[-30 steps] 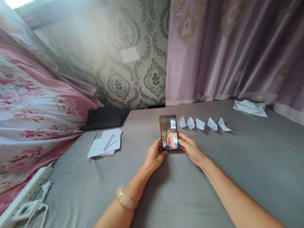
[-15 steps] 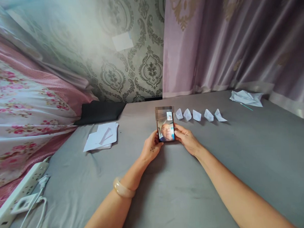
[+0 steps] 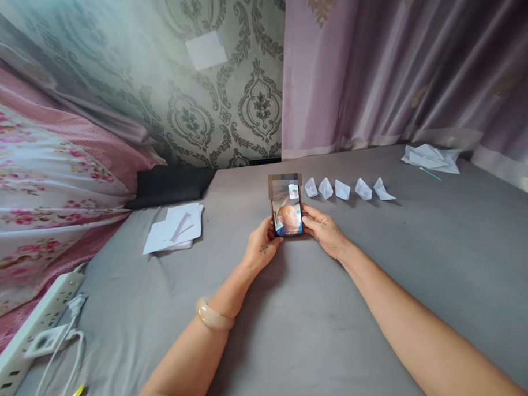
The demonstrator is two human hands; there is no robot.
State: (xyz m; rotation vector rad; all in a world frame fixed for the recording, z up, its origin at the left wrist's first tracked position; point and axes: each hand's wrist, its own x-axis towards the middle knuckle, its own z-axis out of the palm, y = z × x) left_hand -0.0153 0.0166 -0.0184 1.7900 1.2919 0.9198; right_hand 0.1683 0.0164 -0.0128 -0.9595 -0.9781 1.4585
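Head view: the left hand (image 3: pixel 261 244) and right hand (image 3: pixel 326 229) grip a phone (image 3: pixel 287 211) from opposite sides, its screen (image 3: pixel 284 220) lit, over the grey sheet (image 3: pixel 303 329); near it on the right sit five folded papers (image 3: pixel 342 190), and farther left lies a white paper stack (image 3: pixel 167 233)

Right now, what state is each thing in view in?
Phone: held, screen lit
Left hand: gripping the phone's left edge
Right hand: gripping its right edge
Five paper shapes: folded, in a row
White sheets: stacked unevenly
Far-right papers: creased, piled up
Green stick: lying down
Power strip: some sockets taken, some free
Bangle: worn
Purple curtain: hanging down
White wall sheet: up, tilted
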